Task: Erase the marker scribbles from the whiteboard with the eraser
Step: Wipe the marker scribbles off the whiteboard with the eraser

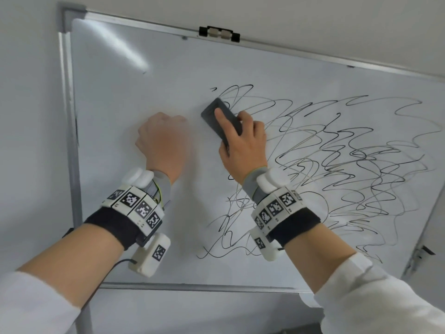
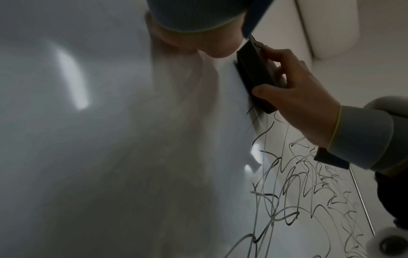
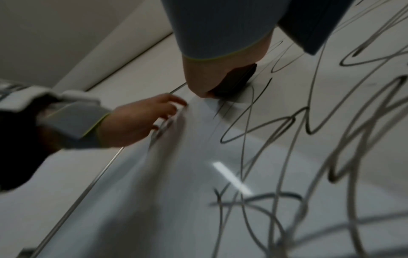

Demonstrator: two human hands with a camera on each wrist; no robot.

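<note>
- Dark grey eraser (image 1: 221, 119), a flat rectangular block, pressed flat against the whiteboard (image 1: 134, 97) at the upper left edge of the black marker scribbles (image 1: 337, 153), long side slanting up to the left.
- Gripped by the right hand (image 1: 243, 145): index finger laid straight along the eraser's back, thumb on the near side edge, remaining fingers curled over the far edge.
- In the left wrist view, same eraser (image 2: 256, 73) seen edge-on, felt face against the board, right hand (image 2: 302, 97) clamped on it from behind.
- In the right wrist view, only a dark corner of the eraser (image 3: 236, 82) showing past the heel of the hand.
- Left hand (image 1: 163, 141) just left of the eraser, blurred, on or close to the bare board surface; holding nothing, fingers loosely bent in the right wrist view (image 3: 137, 122); contact with the board cannot be told.
- Scribbles spread across the board's right half, from beside the eraser down to the lower edge; left half bare with a light reflection.
- Silver frame (image 1: 69, 131) around the board, black-and-silver clip (image 1: 219, 34) on the top rail.
- White wall (image 1: 29, 116) behind; marker-tagged bands on both wrists.
</note>
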